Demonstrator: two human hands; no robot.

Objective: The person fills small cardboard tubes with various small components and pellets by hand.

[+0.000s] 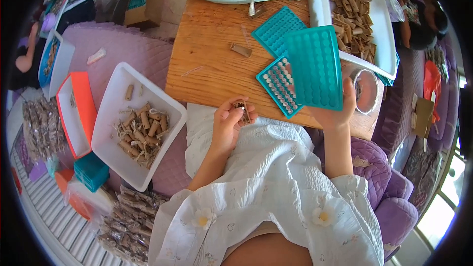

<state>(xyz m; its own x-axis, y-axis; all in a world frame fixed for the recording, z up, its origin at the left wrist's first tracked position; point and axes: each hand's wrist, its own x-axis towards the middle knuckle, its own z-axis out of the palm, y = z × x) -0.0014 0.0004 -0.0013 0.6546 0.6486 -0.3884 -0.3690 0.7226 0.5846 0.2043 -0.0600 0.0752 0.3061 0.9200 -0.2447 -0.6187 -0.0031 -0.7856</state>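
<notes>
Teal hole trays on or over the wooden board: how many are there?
3. One teal tray is lifted by the right hand; a second lies beneath it, filled; a third lies behind. More may be hidden.

Far out left of my left grip (pixel 231 118) I see a heap of clear packets (pixel 42 123) with brown fill. More packets (pixel 125 224) lie below and left of it. A brown carton (pixel 145 7) sits well above, to its left.

garment: pale white-blue, short slvs | small flower print | forearms bare
</notes>
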